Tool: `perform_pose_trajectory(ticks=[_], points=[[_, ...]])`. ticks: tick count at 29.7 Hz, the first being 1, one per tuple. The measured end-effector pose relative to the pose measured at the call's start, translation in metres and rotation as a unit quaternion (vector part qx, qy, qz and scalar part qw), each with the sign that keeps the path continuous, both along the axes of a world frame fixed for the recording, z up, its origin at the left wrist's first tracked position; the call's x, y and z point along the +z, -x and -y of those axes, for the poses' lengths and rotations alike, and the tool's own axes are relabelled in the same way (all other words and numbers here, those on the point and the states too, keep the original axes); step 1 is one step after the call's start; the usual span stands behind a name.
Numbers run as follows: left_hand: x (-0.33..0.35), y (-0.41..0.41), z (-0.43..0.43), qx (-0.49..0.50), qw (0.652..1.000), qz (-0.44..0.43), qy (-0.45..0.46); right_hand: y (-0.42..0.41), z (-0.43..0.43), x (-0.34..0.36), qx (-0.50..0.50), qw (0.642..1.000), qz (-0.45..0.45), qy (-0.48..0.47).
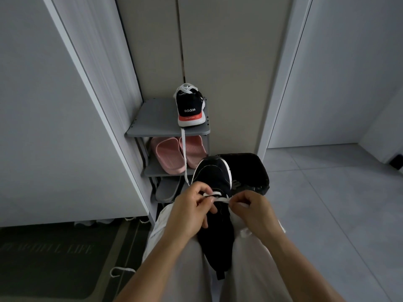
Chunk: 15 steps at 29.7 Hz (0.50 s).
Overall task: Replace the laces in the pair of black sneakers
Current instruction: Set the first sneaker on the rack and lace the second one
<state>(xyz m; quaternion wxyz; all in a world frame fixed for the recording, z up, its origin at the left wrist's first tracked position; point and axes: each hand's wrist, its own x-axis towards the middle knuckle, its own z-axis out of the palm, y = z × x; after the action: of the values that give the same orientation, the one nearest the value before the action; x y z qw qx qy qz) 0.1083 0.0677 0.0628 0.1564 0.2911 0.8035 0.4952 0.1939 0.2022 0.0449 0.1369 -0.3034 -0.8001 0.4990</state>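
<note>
head view, two black sneakers, lap sneaker [214,175] before shoe rack [157,115], shelf sneaker [190,105] on rack's top (loose lace [184,152] dangling), left hand [192,212] and right hand [254,211] pinching one white lace [219,199], two pink slippers [169,154] one shelf down

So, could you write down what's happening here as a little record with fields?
black sneaker: rests on the person's lap, toe pointing away
white lace: stretched across the sneaker between both hands
left hand: pinches the lace
right hand: pinches the lace
second sneaker: on the shoe rack top shelf, its lace hanging down
pink slippers: shelf below
</note>
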Motion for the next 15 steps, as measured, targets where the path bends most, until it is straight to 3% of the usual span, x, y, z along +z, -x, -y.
perform_pose_trajectory(ticks=[5,9,15], points=[[-0.018,-0.018,0.001,-0.018,0.995,0.079,0.064,0.010,-0.005,0.009,0.016,1.000,-0.025,0.002],[-0.012,-0.019,-0.011,0.028,0.986,0.162,-0.015,0.013,-0.011,0.017,0.036,0.999,-0.031,-0.008],[-0.002,-0.016,-0.016,0.070,0.936,0.333,-0.086,0.007,-0.012,0.011,0.055,0.998,-0.009,-0.014]])
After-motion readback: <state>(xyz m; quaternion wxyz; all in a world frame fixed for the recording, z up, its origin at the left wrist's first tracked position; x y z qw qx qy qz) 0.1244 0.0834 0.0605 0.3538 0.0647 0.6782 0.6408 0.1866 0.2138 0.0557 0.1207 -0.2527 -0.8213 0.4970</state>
